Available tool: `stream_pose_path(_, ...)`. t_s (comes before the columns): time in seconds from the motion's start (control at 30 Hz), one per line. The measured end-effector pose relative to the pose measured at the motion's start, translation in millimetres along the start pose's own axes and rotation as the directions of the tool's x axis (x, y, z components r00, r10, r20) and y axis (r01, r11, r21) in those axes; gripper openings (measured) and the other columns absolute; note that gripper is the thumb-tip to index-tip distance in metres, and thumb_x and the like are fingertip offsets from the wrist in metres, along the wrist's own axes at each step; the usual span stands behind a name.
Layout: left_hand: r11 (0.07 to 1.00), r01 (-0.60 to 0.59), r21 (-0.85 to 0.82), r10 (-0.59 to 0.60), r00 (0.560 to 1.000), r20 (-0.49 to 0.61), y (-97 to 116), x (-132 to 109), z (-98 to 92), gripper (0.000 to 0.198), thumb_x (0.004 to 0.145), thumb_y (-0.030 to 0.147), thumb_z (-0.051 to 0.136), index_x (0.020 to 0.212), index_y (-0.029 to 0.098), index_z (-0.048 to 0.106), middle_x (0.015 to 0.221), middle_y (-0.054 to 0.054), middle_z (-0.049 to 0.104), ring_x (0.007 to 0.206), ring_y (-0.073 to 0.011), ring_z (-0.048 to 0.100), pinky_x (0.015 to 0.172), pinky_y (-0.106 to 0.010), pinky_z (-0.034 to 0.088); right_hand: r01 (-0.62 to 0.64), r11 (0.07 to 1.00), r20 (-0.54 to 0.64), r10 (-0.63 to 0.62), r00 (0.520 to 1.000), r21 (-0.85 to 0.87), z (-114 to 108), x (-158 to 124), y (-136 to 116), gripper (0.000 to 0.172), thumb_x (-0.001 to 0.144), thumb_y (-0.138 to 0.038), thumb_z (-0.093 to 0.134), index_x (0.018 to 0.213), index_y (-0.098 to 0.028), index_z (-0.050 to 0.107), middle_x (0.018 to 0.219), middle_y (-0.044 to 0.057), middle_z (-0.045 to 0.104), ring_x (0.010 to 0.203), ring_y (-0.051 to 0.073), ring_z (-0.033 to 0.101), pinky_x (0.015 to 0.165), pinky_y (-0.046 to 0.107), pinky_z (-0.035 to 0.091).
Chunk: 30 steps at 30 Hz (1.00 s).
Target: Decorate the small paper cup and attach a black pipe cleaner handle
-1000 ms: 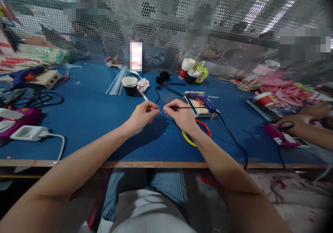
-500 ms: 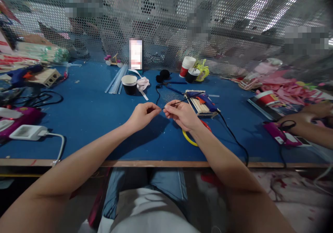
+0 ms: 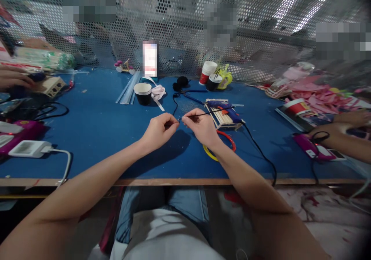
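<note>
My left hand (image 3: 161, 130) and my right hand (image 3: 201, 127) are close together above the blue table (image 3: 121, 136). Both pinch a thin black cord (image 3: 204, 114), one on each side of a short stretch of it. One end sticks out past my right hand, over a glue gun (image 3: 228, 112) on a wooden stick frame (image 3: 222, 119). Another length runs back toward black pompoms (image 3: 181, 83). Below my right wrist lie a red ring (image 3: 232, 140) and a yellow ring (image 3: 209, 154), partly hidden by it.
Behind my hands are a black cup (image 3: 143, 95), clear glue sticks (image 3: 129, 89), pliers (image 3: 194, 97) and stacked cups (image 3: 208, 72). A phone (image 3: 150, 59) leans on the mesh. Other people's hands are at the far left and right, near purple power strips (image 3: 314, 148).
My hands have stayed nearly in place, drawing slightly apart on the cord. At the far left another person's hand has come in over the glue gun there.
</note>
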<state>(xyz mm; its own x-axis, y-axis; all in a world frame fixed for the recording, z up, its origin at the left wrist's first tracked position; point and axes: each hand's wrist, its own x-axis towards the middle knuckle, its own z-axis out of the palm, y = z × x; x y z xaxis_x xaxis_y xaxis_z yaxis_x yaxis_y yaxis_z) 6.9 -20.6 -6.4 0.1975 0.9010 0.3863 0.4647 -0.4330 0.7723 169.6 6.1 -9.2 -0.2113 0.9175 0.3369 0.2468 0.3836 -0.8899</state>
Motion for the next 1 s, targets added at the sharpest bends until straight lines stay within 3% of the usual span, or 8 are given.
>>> stream_pose_path(0.23, 0.945, 0.186, -0.27, -0.16, 0.98, 0.114, -12.0, 1.8, 8.9, 0.019, 0.074, 0.032, 0.054, 0.07, 0.013, 0.056, 0.062, 0.001, 0.052, 0.054, -0.0064, 0.041, 0.051, -0.02, 0.032, -0.141, 0.924, 0.04, 0.136, 0.99, 0.356, -0.3, 3.2, -1.3, 0.02, 0.065, -0.03, 0.069, 0.071, -0.016, 0.057, 0.061, -0.001, 0.059, 0.058, 0.009, 0.055, 0.055, 0.023, 0.044)
stream_pose_path(0.4, 0.923, 0.224, -0.312, -0.198, 0.974, 0.111, -15.9, 4.7, 6.3, 0.021, 0.073, 0.034, 0.056, 0.071, 0.013, 0.056, 0.059, 0.002, 0.049, 0.051, -0.0052, 0.038, 0.048, -0.019, 0.029, -0.3, 0.824, 0.159, 0.254, 0.954, 0.48, -2.3, 3.0, -4.3, 0.024, 0.061, -0.028, 0.072, 0.073, -0.016, 0.056, 0.063, -0.001, 0.061, 0.055, 0.008, 0.055, 0.053, 0.021, 0.043)
stream_pose_path(0.53, 0.938, 0.185, -0.294, -0.165, 0.982, 0.092, -17.6, 8.5, 0.3, 0.02, 0.072, 0.033, 0.057, 0.071, 0.013, 0.057, 0.062, 0.001, 0.052, 0.053, -0.0058, 0.042, 0.05, -0.02, 0.032, -0.322, 0.855, 0.244, 0.238, 0.94, 0.406, -5.4, 2.9, -4.3, 0.022, 0.064, -0.03, 0.07, 0.074, -0.015, 0.057, 0.064, 0.0, 0.061, 0.056, 0.007, 0.055, 0.053, 0.021, 0.043)
stream_pose_path(0.63, 0.966, 0.131, -0.224, -0.119, 0.991, 0.065, -17.3, 9.8, -4.6, 0.019, 0.073, 0.032, 0.056, 0.072, 0.013, 0.058, 0.064, 0.0, 0.055, 0.056, -0.0072, 0.046, 0.053, -0.02, 0.035, -0.243, 0.939, 0.244, 0.183, 0.952, 0.243, -7.0, 2.3, -3.3, 0.022, 0.068, -0.033, 0.067, 0.075, -0.015, 0.057, 0.065, 0.001, 0.061, 0.057, 0.009, 0.055, 0.055, 0.022, 0.044)
stream_pose_path(0.8, 0.997, 0.048, -0.065, -0.048, 0.999, 0.004, -11.0, 5.6, -6.2, 0.018, 0.074, 0.031, 0.054, 0.071, 0.014, 0.059, 0.063, 0.0, 0.057, 0.056, -0.0077, 0.047, 0.051, -0.02, 0.035, -0.055, 0.998, 0.124, 0.057, 0.991, -0.016, -4.6, 0.2, 0.8, 0.021, 0.072, -0.036, 0.062, 0.076, -0.016, 0.056, 0.063, 0.002, 0.06, 0.057, 0.011, 0.055, 0.056, 0.026, 0.044)
stream_pose_path(1.0, 0.997, 0.033, -0.071, -0.034, 0.999, -0.009, -5.4, -1.1, 2.5, 0.014, 0.074, 0.026, 0.054, 0.069, 0.014, 0.059, 0.065, -0.001, 0.059, 0.058, -0.0078, 0.049, 0.053, -0.02, 0.037, 0.004, 1.0, -0.015, -0.004, 1.0, -0.015, 0.0, -1.3, 1.1, 0.021, 0.073, -0.036, 0.061, 0.076, -0.016, 0.055, 0.063, 0.001, 0.059, 0.058, 0.012, 0.056, 0.057, 0.027, 0.045)
